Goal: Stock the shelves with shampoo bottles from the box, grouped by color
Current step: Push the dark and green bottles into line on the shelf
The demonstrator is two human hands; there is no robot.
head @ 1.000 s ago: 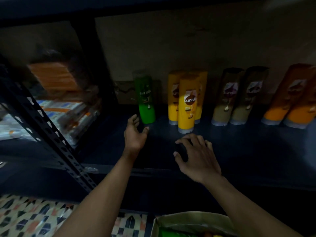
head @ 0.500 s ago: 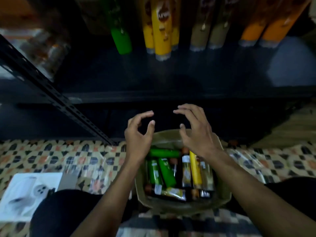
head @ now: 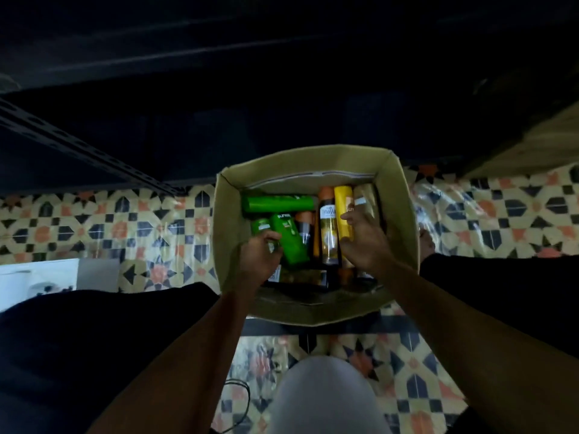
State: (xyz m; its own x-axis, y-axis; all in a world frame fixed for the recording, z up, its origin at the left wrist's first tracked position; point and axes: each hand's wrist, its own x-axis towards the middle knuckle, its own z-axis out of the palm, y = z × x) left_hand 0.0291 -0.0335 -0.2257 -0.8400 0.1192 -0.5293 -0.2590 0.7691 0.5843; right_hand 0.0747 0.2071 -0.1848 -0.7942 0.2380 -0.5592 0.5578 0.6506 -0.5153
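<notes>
The box stands open on the patterned floor, in front of the dark shelf, between the person's legs. Both hands are down inside it.

The left hand is at the left part of the box. Its fingers are curled at the lower end of a green bottle that lies slanted, cap end toward the person. The light is weak, but it seems the hand is grasping this bottle. A second green bottle lies crosswise just behind it, against the far wall, and a small green one is beside the hand.

The right hand is at the right part of the box, over a yellow bottle. The fingers are bent and spread, with one fingertip touching the yellow bottle and the thumb lower at its side. I cannot tell whether the hand is already closed on it. A clear bottle with an orange cap lies just left of the yellow one, and a beige bottle just right of it.

A slotted post of the shelf runs at the left.
</notes>
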